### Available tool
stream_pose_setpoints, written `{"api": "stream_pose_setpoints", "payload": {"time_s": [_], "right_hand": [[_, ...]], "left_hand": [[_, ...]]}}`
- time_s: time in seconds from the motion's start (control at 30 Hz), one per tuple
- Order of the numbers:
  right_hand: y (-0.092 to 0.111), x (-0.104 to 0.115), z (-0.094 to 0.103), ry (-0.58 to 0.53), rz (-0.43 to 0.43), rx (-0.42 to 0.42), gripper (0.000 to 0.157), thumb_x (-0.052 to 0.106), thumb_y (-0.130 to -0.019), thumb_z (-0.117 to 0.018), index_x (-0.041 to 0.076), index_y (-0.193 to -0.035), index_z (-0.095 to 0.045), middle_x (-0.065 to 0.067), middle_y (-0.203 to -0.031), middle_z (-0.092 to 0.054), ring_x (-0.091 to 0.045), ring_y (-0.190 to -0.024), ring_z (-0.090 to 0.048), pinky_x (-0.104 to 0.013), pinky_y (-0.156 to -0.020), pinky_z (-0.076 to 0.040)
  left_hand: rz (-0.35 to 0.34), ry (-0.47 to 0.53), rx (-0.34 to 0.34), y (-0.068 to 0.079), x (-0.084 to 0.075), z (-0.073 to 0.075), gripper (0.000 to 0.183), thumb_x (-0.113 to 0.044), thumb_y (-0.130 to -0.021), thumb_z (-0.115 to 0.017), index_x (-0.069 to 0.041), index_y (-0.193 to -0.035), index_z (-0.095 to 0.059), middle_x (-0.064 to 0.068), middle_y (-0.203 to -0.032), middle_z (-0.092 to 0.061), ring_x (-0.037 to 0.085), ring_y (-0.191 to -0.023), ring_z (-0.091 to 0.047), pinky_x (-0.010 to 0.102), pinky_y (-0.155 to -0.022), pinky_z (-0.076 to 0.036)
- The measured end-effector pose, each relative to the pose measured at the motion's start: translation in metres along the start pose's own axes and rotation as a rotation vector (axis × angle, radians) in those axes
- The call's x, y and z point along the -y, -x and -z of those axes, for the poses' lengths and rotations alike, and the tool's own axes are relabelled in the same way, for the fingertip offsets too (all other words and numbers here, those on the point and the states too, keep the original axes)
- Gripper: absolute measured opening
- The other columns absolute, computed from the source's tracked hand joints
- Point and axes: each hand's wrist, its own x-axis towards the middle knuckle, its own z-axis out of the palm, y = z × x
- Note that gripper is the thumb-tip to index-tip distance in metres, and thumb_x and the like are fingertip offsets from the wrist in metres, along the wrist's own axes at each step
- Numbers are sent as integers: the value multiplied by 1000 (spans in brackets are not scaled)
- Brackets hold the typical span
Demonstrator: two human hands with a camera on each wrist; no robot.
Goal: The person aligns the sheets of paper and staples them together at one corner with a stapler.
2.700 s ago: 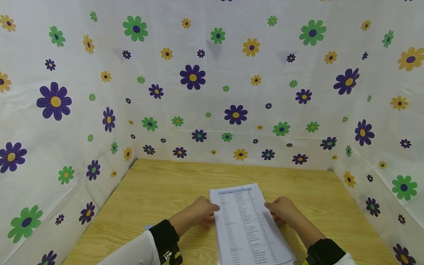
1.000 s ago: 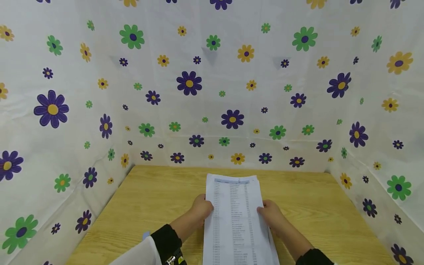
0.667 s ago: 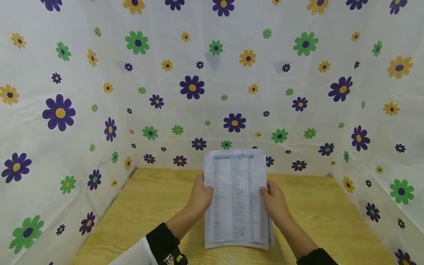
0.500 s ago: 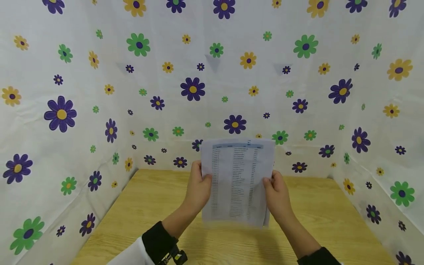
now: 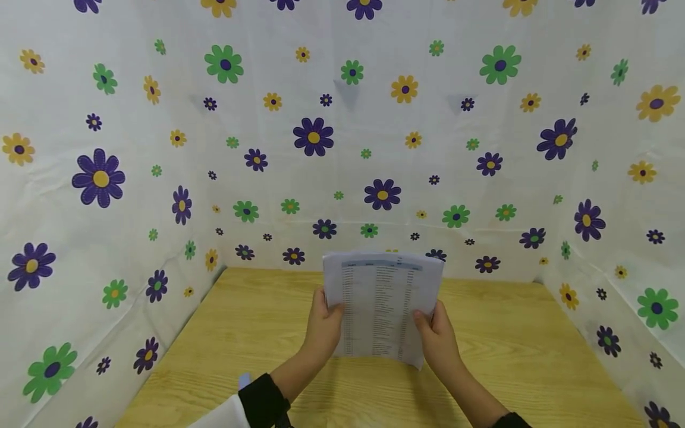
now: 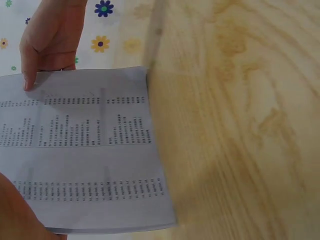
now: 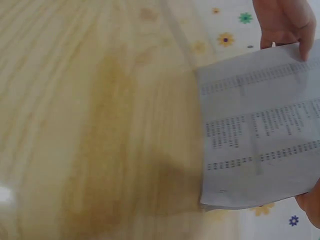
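A stack of printed paper sheets (image 5: 374,309), with columns of small text and a blue header row, is held up in front of me, tilted above the table. My left hand (image 5: 323,330) grips its left edge, thumb on the front face and fingers behind. On the opposite edge, my right hand (image 5: 441,342) grips in the same way. The left wrist view shows the lower end of the sheets (image 6: 90,150) over the wood. From the right wrist, the stack (image 7: 260,130) appears between both hands; the fingers behind it are mostly hidden.
A light wooden table (image 5: 257,315) lies beneath. White cloth with printed flowers (image 5: 257,71) encloses its back and sides. A small blue object (image 5: 244,380) sits on the table beside the left sleeve, mostly covered by it.
Both hands have taken hold of the stack, which lay on the table, and raised it to a steeper tilt. Over the last half second it has dropped slightly.
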Motion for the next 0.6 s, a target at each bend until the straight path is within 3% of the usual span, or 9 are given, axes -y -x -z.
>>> {"api": "stream_pose_setpoints", "payload": {"time_s": [0.13, 0.4, 0.6], "right_hand": [[2, -2, -5, -9, -4, 13, 35, 11, -109, -47, 8, -143, -41, -19, -139, -59, -39, -119, -65, -54, -94, -55], [-6, 16, 0, -47, 91, -31, 31, 12, -109, -48, 8, -139, -45, -15, -133, -61, -35, -113, -65, -50, -89, -56], [2, -3, 0, -34, 42, -18, 33, 12, -109, -48, 6, -141, -43, -13, -136, -60, -28, -117, -64, -42, -93, -55]], "left_hand": [[-6, -4, 6, -1, 6, 0, 34, -3, -104, -44, -9, -137, -39, 17, -132, -56, 34, -114, -62, 50, -91, -53], [-121, -28, 30, -8, -14, -1, 30, -7, -108, -42, -12, -137, -38, 16, -133, -50, 36, -114, -61, 54, -90, -55], [-67, -72, 62, -5, -5, 3, 30, -5, -107, -41, -12, -136, -39, 15, -134, -51, 34, -117, -60, 53, -92, -53]]}}
